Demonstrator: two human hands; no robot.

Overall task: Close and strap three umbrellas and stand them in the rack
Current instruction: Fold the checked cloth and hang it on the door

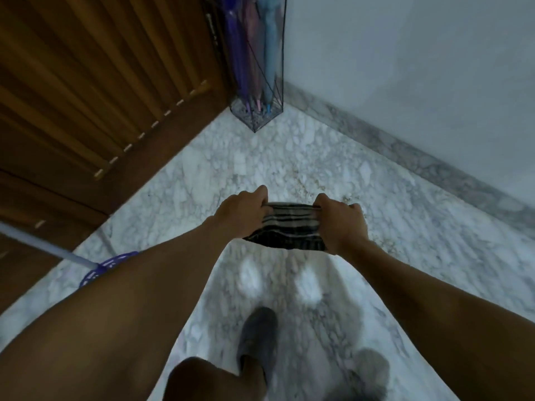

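A clear umbrella rack (256,117) stands in the corner between the wooden door and the wall. Inside it stand a purple umbrella (236,53), a pink one (251,47) and a light blue one (270,53), all folded, tips down. In the middle of the view my left hand (246,211) and my right hand (340,222) each grip one end of a black and white striped cloth (286,224), held stretched between them above the floor.
A slatted wooden door (95,91) fills the left. A white wall (419,68) with a marble skirting runs on the right. A purple mop head (107,266) on a pale handle lies at the left, on the marble floor (260,160). Grey slippers (259,340) are on my feet.
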